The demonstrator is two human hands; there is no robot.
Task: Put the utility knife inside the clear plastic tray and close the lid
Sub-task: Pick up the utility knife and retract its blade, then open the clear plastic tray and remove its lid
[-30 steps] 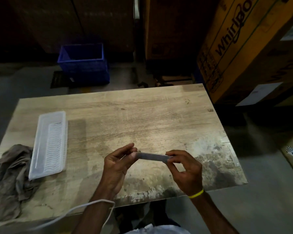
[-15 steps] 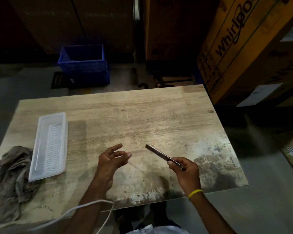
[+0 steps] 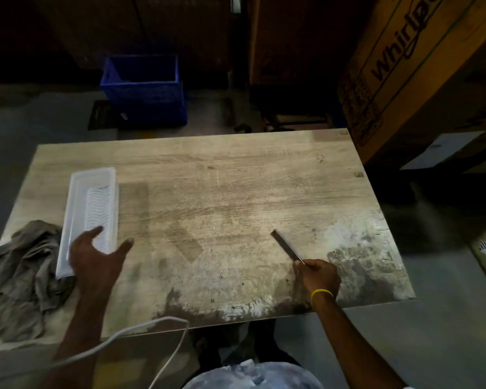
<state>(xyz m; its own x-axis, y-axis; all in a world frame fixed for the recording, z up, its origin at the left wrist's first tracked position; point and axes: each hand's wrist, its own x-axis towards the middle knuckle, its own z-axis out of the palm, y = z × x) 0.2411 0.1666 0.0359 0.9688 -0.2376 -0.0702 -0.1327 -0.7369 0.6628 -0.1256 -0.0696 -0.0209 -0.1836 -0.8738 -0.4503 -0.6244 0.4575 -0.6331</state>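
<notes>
A long clear plastic tray (image 3: 91, 197) with its ribbed lid on lies on the left side of the wooden table (image 3: 222, 186). My left hand (image 3: 96, 258) hovers over the tray's near end, fingers spread, holding nothing. My right hand (image 3: 319, 275), with a yellow wristband, grips the near end of a slim dark utility knife (image 3: 285, 245) above the table's near right part. The knife points away and to the left.
A crumpled grey rag (image 3: 20, 273) lies at the table's left edge beside the tray. A white cable (image 3: 141, 329) loops over the near edge. Beyond the table stand a blue crate (image 3: 143, 88) on the floor and large cardboard boxes (image 3: 415, 66) at right.
My left hand let go of the knife and swung left to the tray's near end. The right hand kept the knife and drifted right, turning it to point away.
</notes>
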